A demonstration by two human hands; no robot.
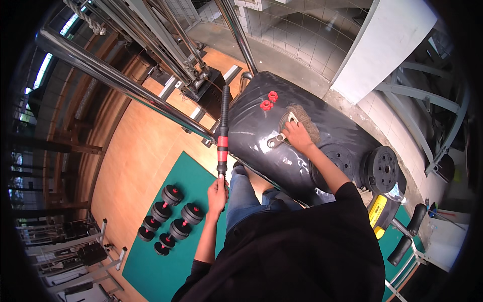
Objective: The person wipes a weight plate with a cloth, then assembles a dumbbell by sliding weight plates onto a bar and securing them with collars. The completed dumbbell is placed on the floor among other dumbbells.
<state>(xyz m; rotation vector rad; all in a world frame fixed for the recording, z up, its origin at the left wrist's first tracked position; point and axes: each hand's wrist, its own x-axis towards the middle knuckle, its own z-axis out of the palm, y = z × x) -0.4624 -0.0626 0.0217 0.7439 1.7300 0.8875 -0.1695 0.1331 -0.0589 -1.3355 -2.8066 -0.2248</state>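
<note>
My left hand is closed around the near end of a long black-and-red dumbbell bar, held upright in the picture. Its far part is black and ribbed, and red bands mark its middle. On the black padded surface, my right hand is closed on a metal piece with a round eye; its exact kind is unclear. A brown, fuzzy coil or pad lies beneath that hand. Two red star-shaped nuts rest just beyond it. Nearer my right forearm lies a black weight plate.
Several black dumbbells with red nuts lie on a green mat at the left. Another black plate stands at the right, near a yellow object and a clear bottle. A chrome frame bar crosses the upper left.
</note>
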